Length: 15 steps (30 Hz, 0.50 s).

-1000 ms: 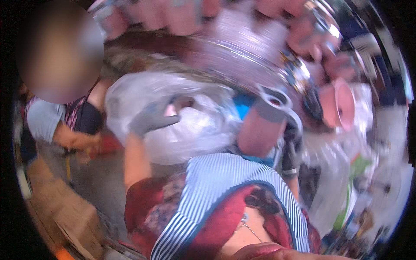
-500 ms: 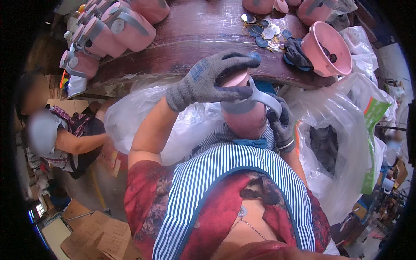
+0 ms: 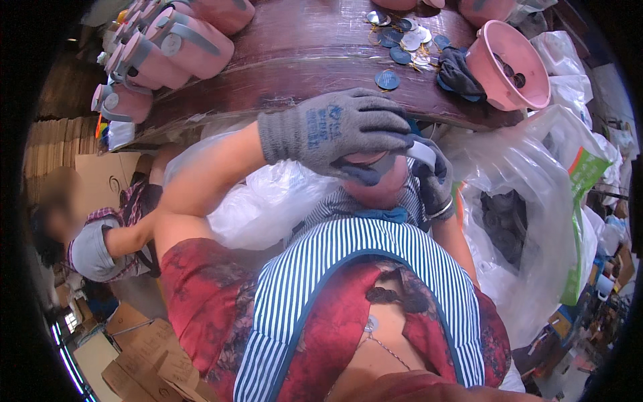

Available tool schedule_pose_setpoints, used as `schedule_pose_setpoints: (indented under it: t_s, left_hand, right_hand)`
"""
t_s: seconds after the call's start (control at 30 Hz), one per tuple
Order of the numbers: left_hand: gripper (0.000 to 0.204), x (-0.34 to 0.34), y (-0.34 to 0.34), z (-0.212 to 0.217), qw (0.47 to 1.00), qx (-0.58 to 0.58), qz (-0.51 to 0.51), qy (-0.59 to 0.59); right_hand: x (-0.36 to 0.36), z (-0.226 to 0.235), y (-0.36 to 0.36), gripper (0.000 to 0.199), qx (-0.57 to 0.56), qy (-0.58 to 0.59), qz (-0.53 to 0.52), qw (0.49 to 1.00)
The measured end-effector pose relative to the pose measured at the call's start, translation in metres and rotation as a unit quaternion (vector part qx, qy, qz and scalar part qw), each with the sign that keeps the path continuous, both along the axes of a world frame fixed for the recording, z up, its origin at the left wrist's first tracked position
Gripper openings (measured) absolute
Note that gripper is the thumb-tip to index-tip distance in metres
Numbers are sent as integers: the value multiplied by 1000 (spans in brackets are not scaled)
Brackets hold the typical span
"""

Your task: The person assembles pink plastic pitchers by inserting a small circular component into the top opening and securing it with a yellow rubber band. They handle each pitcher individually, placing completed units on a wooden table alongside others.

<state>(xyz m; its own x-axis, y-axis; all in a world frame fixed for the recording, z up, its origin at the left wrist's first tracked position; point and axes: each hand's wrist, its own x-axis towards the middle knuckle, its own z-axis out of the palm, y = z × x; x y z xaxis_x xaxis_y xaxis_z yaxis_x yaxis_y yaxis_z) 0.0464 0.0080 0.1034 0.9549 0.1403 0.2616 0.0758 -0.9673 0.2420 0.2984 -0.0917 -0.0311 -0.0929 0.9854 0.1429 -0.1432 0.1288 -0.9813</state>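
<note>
Against my striped apron I hold a pink jug (image 3: 379, 190) with a pale grey handle, tilted with its top away from me. My left hand (image 3: 348, 131), in a grey knit glove with a dark palm, is wrapped over the jug's lid, so only a sliver of the pink lid (image 3: 365, 159) shows. The fingers of my gloved right hand (image 3: 435, 179) close around the handle (image 3: 422, 154) on the jug's right side. A single dark blue round tag (image 3: 387, 80) lies on the table edge just beyond my left hand.
The dark red table (image 3: 288, 63) carries more pink jugs (image 3: 194, 47) at left, a pile of round tags (image 3: 410, 41), a dark cloth (image 3: 461, 74) and a pink bucket (image 3: 504, 70). A clear plastic bag (image 3: 536, 181) stands right. Left are a seated person (image 3: 110, 248) and cartons (image 3: 144, 355).
My left hand has turned and curled down over the lid, its elbow swinging outward to the left. My right hand stays on the handle. The person at left has bent lower.
</note>
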Motion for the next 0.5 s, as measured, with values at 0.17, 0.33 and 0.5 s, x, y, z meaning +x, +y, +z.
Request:
schedule_pose_setpoints:
  t_s: [0.17, 0.33, 0.5]
  left_hand:
    - [66, -14, -36, 19, 984, -33, 174, 6]
    - [35, -7, -76, 3, 924, -124, 317, -173]
    - [49, 6, -57, -34, 920, 6, 303, -248]
  right_hand:
    - [-11, 14, 3, 24, 3, 30, -20, 999]
    - [-2, -15, 10, 46, 103, -44, 68, 991]
    - [-12, 20, 1, 23, 12, -4, -13, 1000]
